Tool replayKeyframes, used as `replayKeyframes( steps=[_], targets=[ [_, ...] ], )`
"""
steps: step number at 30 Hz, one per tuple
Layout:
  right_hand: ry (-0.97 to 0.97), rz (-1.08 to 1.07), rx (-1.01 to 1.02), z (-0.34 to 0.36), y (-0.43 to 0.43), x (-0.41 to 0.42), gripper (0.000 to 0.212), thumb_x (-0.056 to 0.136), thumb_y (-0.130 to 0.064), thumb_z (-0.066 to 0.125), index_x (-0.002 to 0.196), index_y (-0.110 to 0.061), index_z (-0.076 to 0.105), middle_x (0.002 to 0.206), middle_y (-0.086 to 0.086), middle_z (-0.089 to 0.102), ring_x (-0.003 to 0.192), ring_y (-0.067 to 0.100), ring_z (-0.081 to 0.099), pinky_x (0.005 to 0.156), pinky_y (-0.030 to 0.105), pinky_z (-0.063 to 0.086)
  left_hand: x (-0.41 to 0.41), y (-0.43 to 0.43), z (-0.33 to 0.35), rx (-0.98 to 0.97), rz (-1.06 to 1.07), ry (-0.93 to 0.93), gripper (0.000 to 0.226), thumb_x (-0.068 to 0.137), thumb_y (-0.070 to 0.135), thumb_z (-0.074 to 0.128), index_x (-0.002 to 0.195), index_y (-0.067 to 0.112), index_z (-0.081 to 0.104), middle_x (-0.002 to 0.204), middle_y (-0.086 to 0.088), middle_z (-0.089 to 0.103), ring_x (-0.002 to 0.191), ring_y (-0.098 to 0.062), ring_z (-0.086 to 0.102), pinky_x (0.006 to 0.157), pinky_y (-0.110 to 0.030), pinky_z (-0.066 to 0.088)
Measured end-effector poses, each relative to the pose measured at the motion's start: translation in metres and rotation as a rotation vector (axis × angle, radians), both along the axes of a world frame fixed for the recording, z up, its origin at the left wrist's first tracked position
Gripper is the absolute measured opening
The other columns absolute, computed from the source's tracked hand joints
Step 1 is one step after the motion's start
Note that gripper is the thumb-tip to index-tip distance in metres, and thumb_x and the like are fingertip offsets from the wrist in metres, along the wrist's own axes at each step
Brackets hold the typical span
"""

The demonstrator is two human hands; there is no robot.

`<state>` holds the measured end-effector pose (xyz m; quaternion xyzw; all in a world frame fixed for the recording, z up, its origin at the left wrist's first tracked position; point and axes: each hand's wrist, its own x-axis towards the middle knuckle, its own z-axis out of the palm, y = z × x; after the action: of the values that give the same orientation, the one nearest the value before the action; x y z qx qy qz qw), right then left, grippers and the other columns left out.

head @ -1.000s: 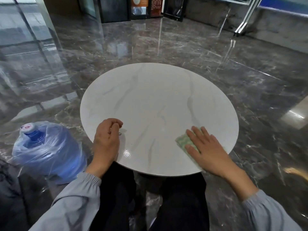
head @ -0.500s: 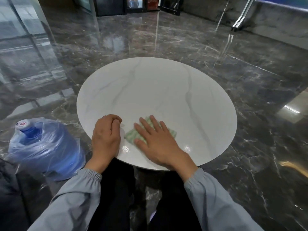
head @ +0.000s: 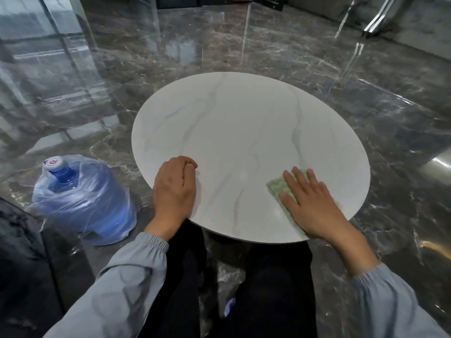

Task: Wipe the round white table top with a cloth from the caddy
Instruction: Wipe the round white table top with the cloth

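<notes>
Right hand (head: pixel 314 203) flat on green cloth (head: pixel 278 186), fingers straight and spread, pressing it onto round white table top (head: pixel 244 123) close to near-right rim. Cloth mostly hidden under palm; one corner shows left of fingers. Half a second earlier hand and cloth sit just beside left hand; now well apart from it, swept rightward, about where they lie a second ago. Left hand (head: pixel 174 189) unchanged: fist, fingers curled under, gripping nothing, resting on near-left rim. Blue water jug (head: pixel 80 196) in clear plastic bag stands on dark marble floor (head: pixel 402 142) left of table, same spot.
</notes>
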<state>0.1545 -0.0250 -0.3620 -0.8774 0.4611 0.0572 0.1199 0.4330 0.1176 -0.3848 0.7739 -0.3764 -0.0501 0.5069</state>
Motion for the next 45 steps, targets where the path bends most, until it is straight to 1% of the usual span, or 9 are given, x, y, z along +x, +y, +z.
replayKeyframes(
  steps=[3, 8, 15, 19, 24, 27, 31, 37, 45],
  targets=[
    [-0.025, 0.044, -0.034, -0.004, 0.002, 0.045, 0.065, 0.105, -0.058, 0.016, 0.164, -0.038, 0.0, 0.172, -0.01, -0.012, 0.156, 0.02, -0.02, 0.126, 0.046, -0.007, -0.001, 0.0, 0.001, 0.003, 0.003, -0.007, 0.029, 0.098, 0.028, 0.038, 0.097, 0.021, 0.066, 0.095, 0.008, 0.065, 0.096, -0.014, 0.054, 0.087, -0.033, 0.04],
    [-0.055, 0.375, -0.05, 0.0, 0.053, 0.109, 0.062, 0.106, -0.058, 0.017, 0.164, -0.041, 0.002, 0.171, -0.013, -0.01, 0.156, 0.019, -0.022, 0.127, 0.047, -0.007, 0.001, 0.001, 0.001, 0.004, -0.012, -0.031, 0.026, 0.099, 0.028, 0.038, 0.096, 0.025, 0.063, 0.094, 0.01, 0.063, 0.094, -0.012, 0.052, 0.086, -0.031, 0.038],
    [-0.041, 0.6, -0.08, 0.004, 0.089, 0.05, 0.067, 0.105, -0.063, 0.028, 0.162, -0.045, -0.002, 0.169, -0.019, -0.015, 0.153, 0.009, -0.027, 0.126, 0.038, -0.012, 0.0, 0.003, 0.0, 0.023, -0.028, -0.088, 0.029, 0.1, 0.032, 0.038, 0.097, 0.021, 0.065, 0.092, 0.007, 0.062, 0.092, -0.019, 0.054, 0.086, -0.038, 0.042],
    [-0.008, 0.501, -0.07, 0.007, 0.066, -0.007, 0.075, 0.1, -0.068, 0.034, 0.161, -0.048, -0.005, 0.169, -0.022, -0.015, 0.155, 0.007, -0.021, 0.129, 0.043, 0.001, -0.001, 0.002, 0.002, 0.041, -0.033, -0.114, 0.025, 0.101, 0.027, 0.042, 0.094, 0.02, 0.065, 0.089, 0.006, 0.062, 0.088, -0.018, 0.052, 0.083, -0.036, 0.041],
    [-0.028, 0.313, 0.045, 0.015, 0.047, -0.029, 0.068, 0.096, -0.068, 0.016, 0.158, -0.052, -0.004, 0.165, -0.028, -0.019, 0.151, -0.002, -0.026, 0.129, 0.039, -0.002, -0.001, 0.001, -0.001, 0.074, -0.011, -0.187, 0.021, 0.101, 0.024, 0.045, 0.092, 0.02, 0.064, 0.087, 0.008, 0.057, 0.084, -0.014, 0.046, 0.082, -0.034, 0.037],
    [-0.048, 0.199, -0.011, 0.007, 0.044, -0.003, 0.071, 0.094, -0.066, 0.009, 0.162, -0.046, -0.001, 0.168, -0.022, -0.016, 0.151, 0.003, -0.028, 0.128, 0.042, -0.003, -0.006, 0.001, 0.001, 0.105, -0.02, -0.237, 0.019, 0.1, 0.025, 0.048, 0.092, 0.02, 0.063, 0.087, 0.011, 0.055, 0.084, -0.015, 0.046, 0.083, -0.035, 0.035],
    [-0.069, 0.244, -0.06, 0.0, 0.059, 0.043, 0.073, 0.094, -0.064, 0.009, 0.163, -0.042, 0.001, 0.171, -0.015, -0.012, 0.155, 0.014, -0.025, 0.127, 0.043, -0.008, -0.008, 0.002, 0.001, 0.141, -0.078, -0.346, 0.018, 0.099, 0.029, 0.048, 0.095, 0.02, 0.064, 0.087, 0.008, 0.056, 0.086, -0.022, 0.052, 0.081, -0.041, 0.039],
    [-0.122, 0.292, -0.075, -0.004, 0.094, 0.022, 0.063, 0.104, -0.06, 0.02, 0.163, -0.045, 0.001, 0.17, -0.017, -0.014, 0.153, 0.008, -0.028, 0.127, 0.039, -0.01, -0.008, 0.002, -0.002, 0.171, -0.119, -0.468, 0.022, 0.095, 0.033, 0.048, 0.095, 0.02, 0.067, 0.092, 0.004, 0.063, 0.089, -0.025, 0.054, 0.079, -0.042, 0.038],
    [-0.096, -0.156, -0.049, -0.006, -0.01, -0.067, 0.073, 0.095, -0.066, 0.013, 0.164, -0.041, 0.007, 0.172, -0.013, -0.005, 0.157, 0.014, -0.014, 0.127, 0.042, -0.003, -0.007, -0.002, -0.003, 0.263, -0.15, -0.528, 0.025, 0.088, 0.041, 0.05, 0.094, 0.025, 0.067, 0.098, 0.006, 0.063, 0.094, -0.027, 0.055, 0.079, -0.042, 0.038]
  ],
)
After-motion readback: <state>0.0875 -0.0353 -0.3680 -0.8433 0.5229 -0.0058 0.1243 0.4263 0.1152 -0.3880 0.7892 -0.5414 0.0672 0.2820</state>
